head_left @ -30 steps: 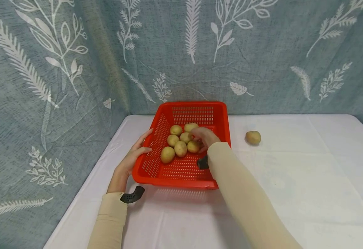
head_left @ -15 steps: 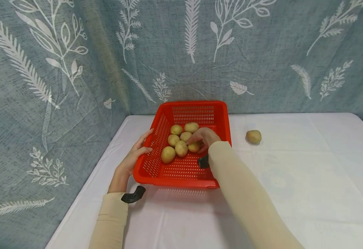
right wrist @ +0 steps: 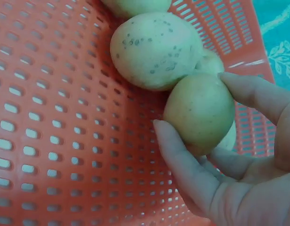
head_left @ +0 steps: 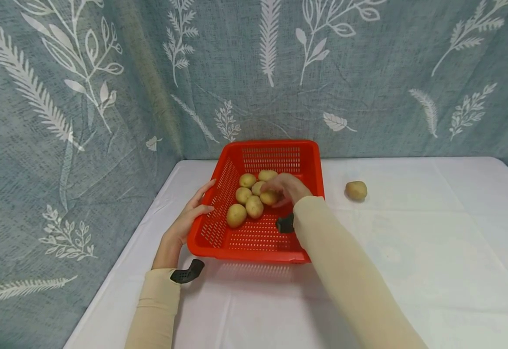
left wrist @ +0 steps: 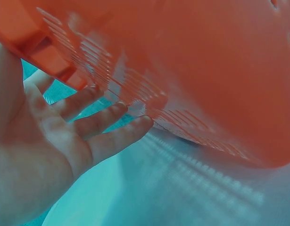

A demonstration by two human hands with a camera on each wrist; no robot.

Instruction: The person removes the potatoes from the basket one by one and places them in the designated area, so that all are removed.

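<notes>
A red plastic basket point(head_left: 254, 254) with slotted walls stands on the white-covered table, holding several potatoes point(head_left: 236, 215). My left hand point(head_left: 186, 221) holds its left rim, thumb and a fingertip over the edge. In the left wrist view, other fingers point(left wrist: 114, 141) extend below the rim against the outer wall. Inside the basket, my right hand point(head_left: 290, 186) pinches a smooth potato point(right wrist: 200, 112) between thumb and fingers. That potato sits close against a larger spotted potato point(right wrist: 154, 49); I cannot tell whether it is fully lifted. My right hand covers part of the pile.
One single potato point(head_left: 356, 191) lies on the table point(head_left: 423, 252), to the right of the basket. A blue-grey curtain point(head_left: 245, 68) with white leaf prints hangs behind and along the left side.
My right hand has shifted slightly and its potato has moved a little up and back within the basket. My left hand keeps its place on the rim.
</notes>
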